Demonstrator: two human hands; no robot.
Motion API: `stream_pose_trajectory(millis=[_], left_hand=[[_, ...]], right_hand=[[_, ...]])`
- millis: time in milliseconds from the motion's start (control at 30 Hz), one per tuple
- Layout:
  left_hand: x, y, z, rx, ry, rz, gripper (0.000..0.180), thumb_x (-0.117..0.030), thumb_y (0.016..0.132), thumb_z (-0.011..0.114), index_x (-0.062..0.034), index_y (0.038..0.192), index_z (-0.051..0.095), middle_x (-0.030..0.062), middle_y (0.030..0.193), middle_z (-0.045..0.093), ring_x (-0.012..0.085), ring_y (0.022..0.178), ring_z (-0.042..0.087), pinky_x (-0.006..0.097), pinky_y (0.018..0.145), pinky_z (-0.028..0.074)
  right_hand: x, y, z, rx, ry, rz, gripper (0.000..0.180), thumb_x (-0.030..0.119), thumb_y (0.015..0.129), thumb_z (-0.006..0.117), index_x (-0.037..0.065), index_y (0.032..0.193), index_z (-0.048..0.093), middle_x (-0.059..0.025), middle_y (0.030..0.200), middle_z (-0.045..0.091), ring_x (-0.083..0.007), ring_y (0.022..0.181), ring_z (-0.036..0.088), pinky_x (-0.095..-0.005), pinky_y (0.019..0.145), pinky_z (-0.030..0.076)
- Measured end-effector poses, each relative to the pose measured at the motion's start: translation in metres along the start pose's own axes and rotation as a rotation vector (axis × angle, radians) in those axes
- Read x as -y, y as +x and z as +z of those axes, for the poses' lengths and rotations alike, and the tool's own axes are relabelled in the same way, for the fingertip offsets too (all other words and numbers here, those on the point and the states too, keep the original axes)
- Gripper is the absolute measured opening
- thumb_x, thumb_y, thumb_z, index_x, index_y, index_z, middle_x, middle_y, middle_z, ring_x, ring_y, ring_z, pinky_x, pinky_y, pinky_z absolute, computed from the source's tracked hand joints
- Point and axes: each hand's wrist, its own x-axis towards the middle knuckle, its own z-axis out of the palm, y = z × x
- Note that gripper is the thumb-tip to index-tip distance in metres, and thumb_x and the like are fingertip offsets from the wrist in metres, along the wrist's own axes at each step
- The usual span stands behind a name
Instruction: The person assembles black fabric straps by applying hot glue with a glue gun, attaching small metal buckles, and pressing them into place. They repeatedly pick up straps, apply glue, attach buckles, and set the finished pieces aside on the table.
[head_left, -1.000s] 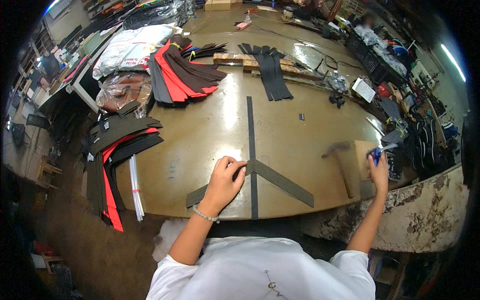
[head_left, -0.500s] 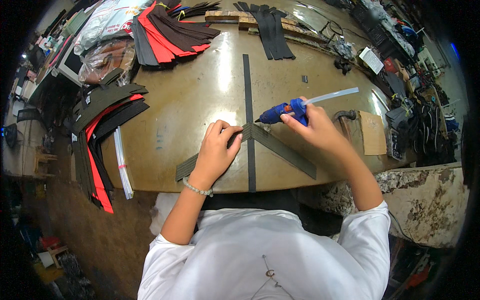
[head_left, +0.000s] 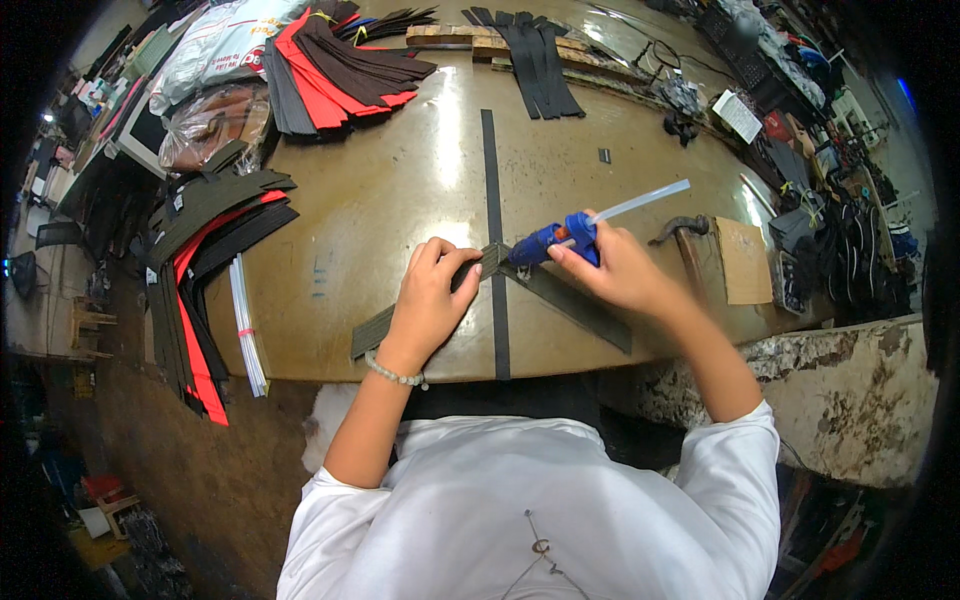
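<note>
My right hand (head_left: 622, 268) is wrapped round a blue hot glue gun (head_left: 566, 240), with a long translucent glue stick (head_left: 645, 200) poking out of its back. The gun's nozzle points left and meets the bend of an olive-green, ribbed fabric strip (head_left: 575, 308). This strip lies bent like an upside-down V on the table. My left hand (head_left: 437, 285), a beaded bracelet at its wrist, grips the strip just left of the bend with thumb and fingers. Under the bend runs a straight black strip (head_left: 491, 165), pointing away from me across the tabletop.
Olive, red and black fabric strips (head_left: 215, 235) and a bundle of white sticks (head_left: 246, 325) lie at the left edge. Red, brown and grey strips (head_left: 330, 75) are piled at the far left. More black strips (head_left: 540, 70) rest across wooden boards. Cardboard (head_left: 742, 262) stands at the right.
My right hand has brought the glue gun a little left and lower, so its nozzle now sits against the strip's bend. My left hand has stayed almost still.
</note>
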Motion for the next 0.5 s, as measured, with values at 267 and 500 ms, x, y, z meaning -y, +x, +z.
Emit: stream_pose_trajectory(millis=[267, 500], left_hand=[[0.001, 0.0, 0.001, 0.01, 0.02, 0.007, 0.016, -0.009, 0.083, 0.068, -0.0038, 0.097, 0.069, 0.0103, 0.087, 0.054, 0.0278, 0.086, 0.054, 0.037, 0.079, 0.046], [-0.005, 0.001, -0.003, -0.105, -0.086, -0.048, 0.021, -0.003, 0.083, 0.066, -0.0045, 0.104, 0.069, 0.0102, 0.088, 0.053, 0.0254, 0.082, 0.054, 0.035, 0.075, 0.046]], right_hand=[[-0.005, -0.033, -0.008, 0.097, 0.192, 0.016, 0.039, 0.039, 0.09, 0.066, 0.005, 0.108, 0.062, -0.0118, 0.075, 0.067, -0.0229, 0.065, 0.065, -0.0341, 0.061, 0.051], [-0.167, -0.099, -0.088, -1.32, -0.148, 0.507, 0.055, 0.047, 0.096, 0.054, -0.006, 0.097, 0.063, -0.0187, 0.087, 0.067, -0.0329, 0.081, 0.063, -0.0425, 0.074, 0.047]])
